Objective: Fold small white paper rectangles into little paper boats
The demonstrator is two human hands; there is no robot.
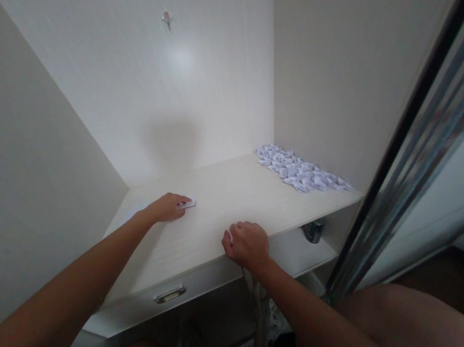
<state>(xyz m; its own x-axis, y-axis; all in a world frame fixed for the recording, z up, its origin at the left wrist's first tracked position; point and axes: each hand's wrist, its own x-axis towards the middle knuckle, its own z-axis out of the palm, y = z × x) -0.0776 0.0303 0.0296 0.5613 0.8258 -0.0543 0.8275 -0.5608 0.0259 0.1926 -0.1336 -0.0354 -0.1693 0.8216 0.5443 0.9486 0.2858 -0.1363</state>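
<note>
The broad white flat shelf board (226,192) looks like laminated wood, smooth and faintly grained, with a satin finish. Behind it, the tall white back panel (222,91) shows fine vertical grain and a soft, glossy glare spot. The greyish side panel (329,60) right of the shelf board looks matt. On the shelf board's right part, the creased white folded pieces (301,170) look like matt paper; on its left part, the slim white flat strip (191,203) looks smooth. Below its front edge, the rectangular silvery drawer handle (170,295) looks like shiny metal.
</note>
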